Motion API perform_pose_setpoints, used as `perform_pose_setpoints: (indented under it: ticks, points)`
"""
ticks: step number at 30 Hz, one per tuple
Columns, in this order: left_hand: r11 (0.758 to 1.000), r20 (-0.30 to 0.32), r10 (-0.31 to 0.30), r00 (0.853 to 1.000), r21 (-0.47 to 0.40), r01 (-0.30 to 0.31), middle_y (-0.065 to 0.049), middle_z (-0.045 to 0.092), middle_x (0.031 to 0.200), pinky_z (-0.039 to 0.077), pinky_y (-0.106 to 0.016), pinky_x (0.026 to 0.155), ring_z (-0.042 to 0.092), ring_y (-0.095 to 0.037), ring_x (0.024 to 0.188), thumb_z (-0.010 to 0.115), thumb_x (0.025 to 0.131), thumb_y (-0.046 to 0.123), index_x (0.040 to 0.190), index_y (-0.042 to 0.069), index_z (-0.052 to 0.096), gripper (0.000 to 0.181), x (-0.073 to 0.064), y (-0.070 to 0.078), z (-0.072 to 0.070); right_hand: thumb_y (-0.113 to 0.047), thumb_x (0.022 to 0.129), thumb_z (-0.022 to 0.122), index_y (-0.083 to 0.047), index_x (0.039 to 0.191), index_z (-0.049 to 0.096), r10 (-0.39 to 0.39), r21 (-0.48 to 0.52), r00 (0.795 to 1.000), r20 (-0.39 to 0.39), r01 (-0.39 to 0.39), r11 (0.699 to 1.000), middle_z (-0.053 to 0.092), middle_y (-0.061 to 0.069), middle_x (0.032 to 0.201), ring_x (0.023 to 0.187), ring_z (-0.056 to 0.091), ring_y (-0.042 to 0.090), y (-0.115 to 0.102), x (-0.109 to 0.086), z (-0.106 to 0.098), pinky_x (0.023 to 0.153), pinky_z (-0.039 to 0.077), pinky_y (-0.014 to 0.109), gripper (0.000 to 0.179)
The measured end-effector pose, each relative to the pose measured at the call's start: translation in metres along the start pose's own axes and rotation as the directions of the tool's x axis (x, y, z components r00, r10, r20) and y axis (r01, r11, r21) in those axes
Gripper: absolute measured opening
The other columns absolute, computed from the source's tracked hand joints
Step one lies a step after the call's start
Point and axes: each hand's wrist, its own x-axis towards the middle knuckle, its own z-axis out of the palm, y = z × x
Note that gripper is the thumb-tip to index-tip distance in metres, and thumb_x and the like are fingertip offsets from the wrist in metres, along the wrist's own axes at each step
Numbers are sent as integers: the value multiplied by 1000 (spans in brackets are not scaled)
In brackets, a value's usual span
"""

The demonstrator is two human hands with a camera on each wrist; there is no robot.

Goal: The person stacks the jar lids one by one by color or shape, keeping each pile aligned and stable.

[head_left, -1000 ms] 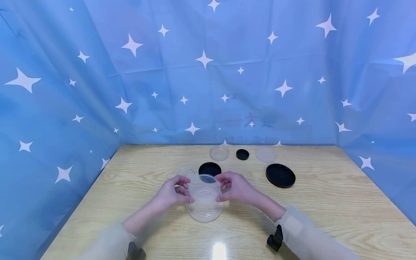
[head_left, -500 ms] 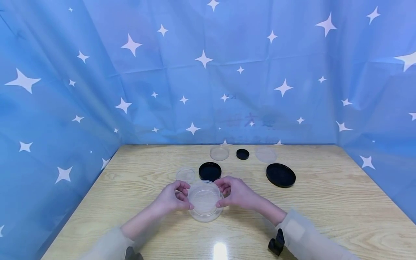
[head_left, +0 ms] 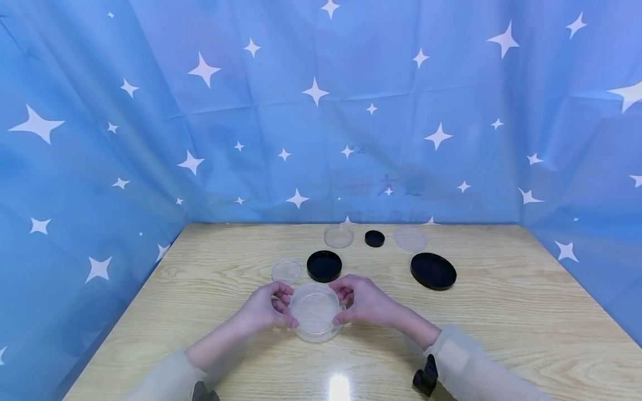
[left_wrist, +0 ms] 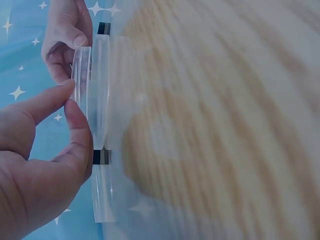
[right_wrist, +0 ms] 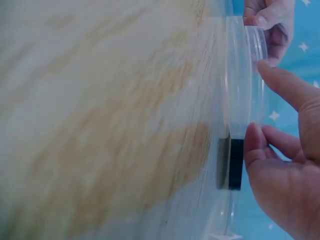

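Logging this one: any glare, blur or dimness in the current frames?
Head view: bright glare spot on the tabletop near the bottom edge, the upper clear dish looking faint; left wrist view: dimmer, tabletop blurred, left hand crisper; right wrist view: also dim, tabletop smeared, right hand clearer.

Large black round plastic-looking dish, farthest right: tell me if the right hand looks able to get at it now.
Probably yes, after letting go: the right hand pinches the upper clear round plastic dish, but nothing visible stands between that hand and the large black dish.
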Motion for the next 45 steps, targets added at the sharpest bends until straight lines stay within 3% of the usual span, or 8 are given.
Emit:
perform_pose_setpoints:
  ticks: [21, 32, 45]
  points:
    - [1000, 5, -9, 1000, -3, 10, -14, 58, 105, 51, -21, 63, 60, -15, 80, 87, 68, -8, 123, -13, 57, 63, 0, 0, 1, -10, 71, 94, 8, 130, 63, -32, -136, 999, 11, 33, 990, 61, 3, 104, 92, 57, 16, 1, -2, 2, 83, 53, 28, 70]
    - [999, 12, -8, 1000, -39, 8, -13, 56, 105, 51, -21, 63, 60, -15, 80, 85, 69, -9, 126, -13, 55, 64, -2, 1, 1, -10, 73, 93, 6, 131, 63, -53, -111, 999, 2, 53, 992, 62, 5, 106, 93, 59, 16, 3, -2, 2, 82, 53, 28, 67]
    - [999, 37, 29, 999, -38, -28, -17, 56, 110, 52, -23, 65, 59, -16, 78, 86, 74, -4, 129, -8, 56, 63, 10, 10, -1, -7, 79, 88, 4, 138, 59, -28, 9, 999, -38, 29, 1000, 60, 16, 120, 97, 63, 23, -1, -5, -10, 84, 56, 32, 66]
